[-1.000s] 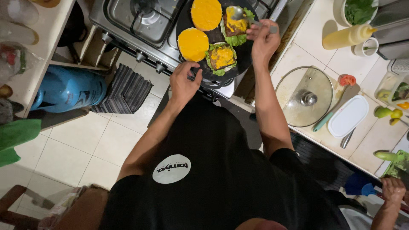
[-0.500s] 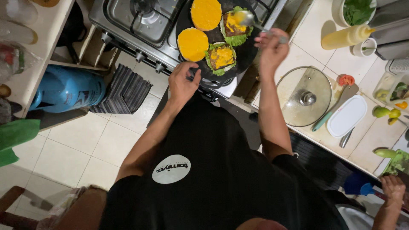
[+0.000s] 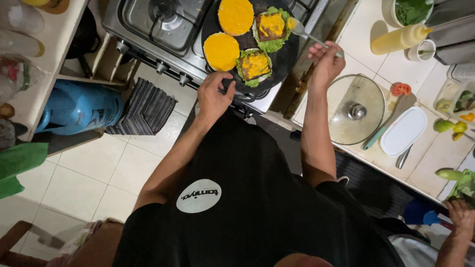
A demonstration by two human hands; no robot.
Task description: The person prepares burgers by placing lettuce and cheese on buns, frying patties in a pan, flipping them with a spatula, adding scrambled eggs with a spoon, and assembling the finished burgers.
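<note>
A round black griddle pan (image 3: 289, 54) sits on the stove (image 3: 168, 29). On it lie two orange-yellow bun halves (image 3: 221, 51) and two burgers on lettuce with melted yellow cheese (image 3: 255, 66). My left hand (image 3: 213, 94) is shut on the pan's handle at its near edge. My right hand (image 3: 325, 62) holds a metal spoon (image 3: 303, 31) whose bowl hovers at the far burger's right edge.
A glass lid (image 3: 356, 110) rests on the tiled counter beside a white board, a knife (image 3: 383, 129) and a tomato piece. A yellow squeeze bottle (image 3: 398, 39) and bowl of greens stand farther back. A blue gas cylinder (image 3: 79, 111) is at left. Another person's hand (image 3: 460, 217) holds greens at right.
My right hand has drawn back toward the counter with the spoon, away from over the burgers. My left hand stays on the pan handle.
</note>
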